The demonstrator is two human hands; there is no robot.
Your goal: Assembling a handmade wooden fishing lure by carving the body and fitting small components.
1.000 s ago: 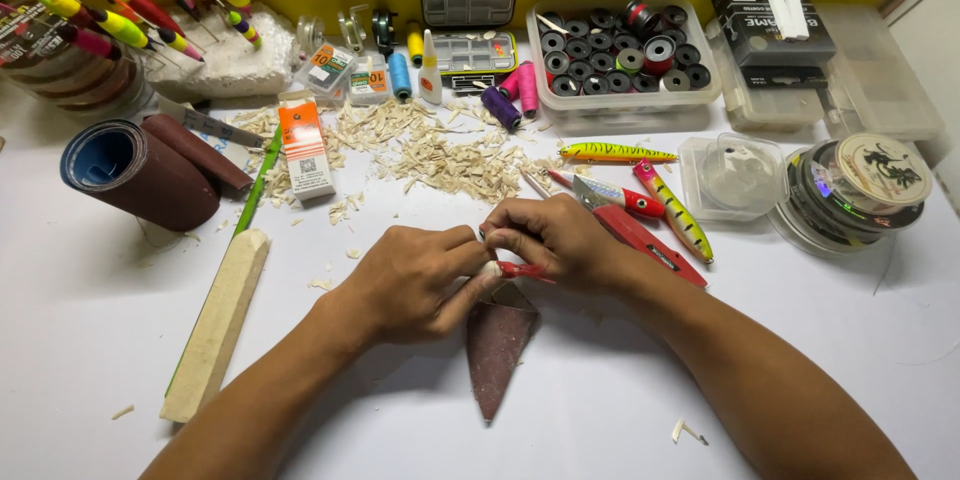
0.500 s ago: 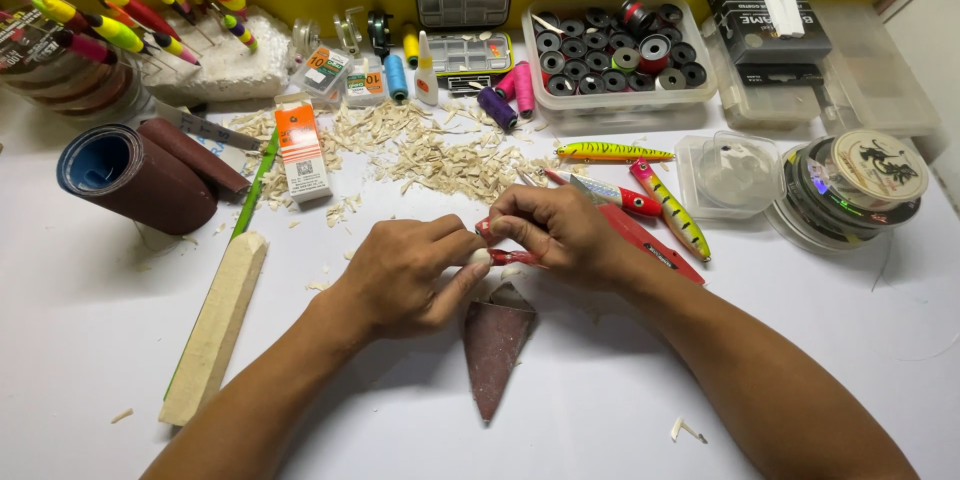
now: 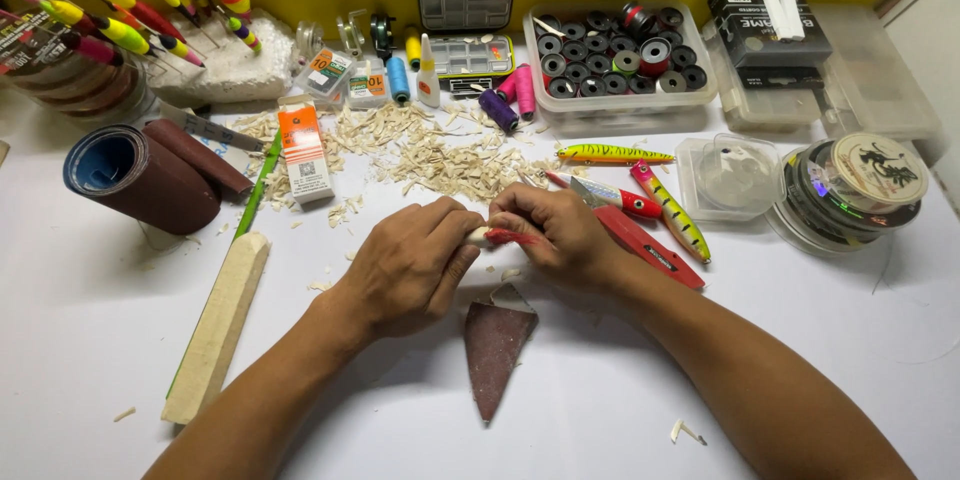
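My left hand (image 3: 410, 265) and my right hand (image 3: 560, 235) meet over the middle of the white table, both closed on one small fishing lure (image 3: 497, 236) with a pale wooden body and a red end. Its pale tip shows between my left fingers and the red part runs into my right fist. Just below my hands a torn, pointed piece of dark sandpaper (image 3: 495, 340) lies flat on the table.
Wood shavings (image 3: 440, 155) lie behind my hands. A red-handled cutter (image 3: 645, 252) and painted lures (image 3: 668, 205) sit to the right, a wooden stick (image 3: 218, 325) and sandpaper rolls (image 3: 140, 175) to the left. Spool box (image 3: 620, 60), line spools (image 3: 850, 190) and floats (image 3: 110, 0) stand behind.
Both hands have shifted slightly on the lure, which stays between them. The sandpaper piece and everything else on the table lie where they were.
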